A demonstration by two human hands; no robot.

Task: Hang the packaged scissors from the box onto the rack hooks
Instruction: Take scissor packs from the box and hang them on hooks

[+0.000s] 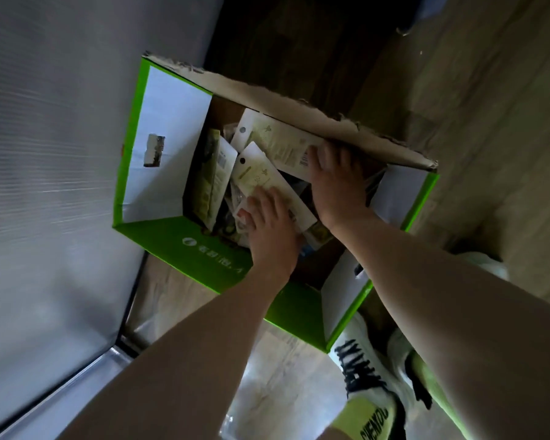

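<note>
An open green and white cardboard box (159, 230) stands on the floor, its torn brown flap (267, 93) folded up at the far side. Inside lie several packaged scissors on pale cards with hang holes, jumbled together. My left hand (269, 230) reaches into the box and grips the near edge of one packaged scissors (261, 173), fingers on top and thumb at its side. My right hand (338, 182) rests with straight, spread fingers on another packaged scissors (280, 138) near the far flap. No rack hooks are in view.
A pale grey panel (45, 185) with a metal edge (77, 385) runs along the left of the box. My shoes (372, 385) stand on the floor at the lower right, close to the box's near corner. Brown flooring (489, 122) lies beyond.
</note>
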